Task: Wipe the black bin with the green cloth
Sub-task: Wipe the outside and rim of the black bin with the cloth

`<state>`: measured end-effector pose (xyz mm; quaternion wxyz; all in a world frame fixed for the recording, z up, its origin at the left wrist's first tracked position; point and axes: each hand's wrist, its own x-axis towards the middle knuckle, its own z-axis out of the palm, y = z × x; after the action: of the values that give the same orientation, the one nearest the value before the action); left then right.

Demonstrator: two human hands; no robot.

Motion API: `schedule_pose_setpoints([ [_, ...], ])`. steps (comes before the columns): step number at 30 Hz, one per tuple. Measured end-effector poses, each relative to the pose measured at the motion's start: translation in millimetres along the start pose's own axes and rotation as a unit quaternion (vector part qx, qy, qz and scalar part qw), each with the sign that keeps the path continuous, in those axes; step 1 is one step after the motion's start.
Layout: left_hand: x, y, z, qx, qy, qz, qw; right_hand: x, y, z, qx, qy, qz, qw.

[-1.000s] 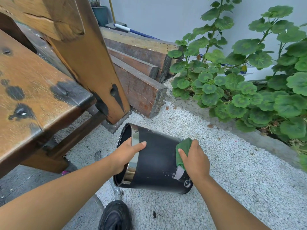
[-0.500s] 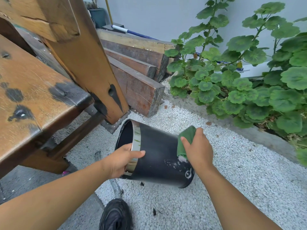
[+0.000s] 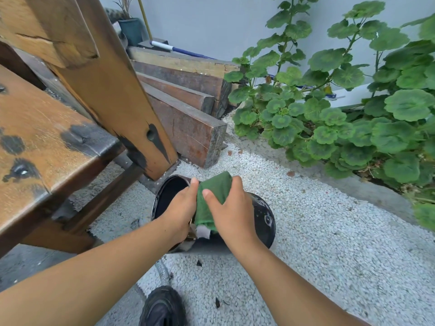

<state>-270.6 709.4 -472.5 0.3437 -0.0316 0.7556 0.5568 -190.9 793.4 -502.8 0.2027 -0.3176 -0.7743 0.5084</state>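
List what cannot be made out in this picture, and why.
Wall of the bin under the cloth: head view, covered by cloth and right hand.
Inside of the bin: head view, dark, partly behind left hand.
The shoe: head view, cut off by bottom edge.

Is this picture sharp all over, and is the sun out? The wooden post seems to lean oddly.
Head view: soft, even daylight with no hard shadows, only faint glints on the black bin. Head view: the wide lens tilts the wooden post and stretches the forearms. Head view: the gravel smears at the lower right, while the green cloth, left hand and right hand look fairly sharp.
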Motion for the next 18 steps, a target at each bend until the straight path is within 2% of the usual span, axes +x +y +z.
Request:
schedule_pose_setpoints([
  [7, 3, 0, 18, 0.006, -0.006, -0.006, 1.000, 5, 14, -5, -0.067, 0.026, 0.001, 0.997],
  [11, 4, 0, 20, 0.023, 0.000, 0.030, 0.999, 12, 30, -11, -0.104, 0.030, -0.002, 0.994],
  [18, 4, 2, 8, 0.097, -0.017, 0.040, 0.994, 22, 66, -18, -0.200, 0.036, 0.002, 0.979],
])
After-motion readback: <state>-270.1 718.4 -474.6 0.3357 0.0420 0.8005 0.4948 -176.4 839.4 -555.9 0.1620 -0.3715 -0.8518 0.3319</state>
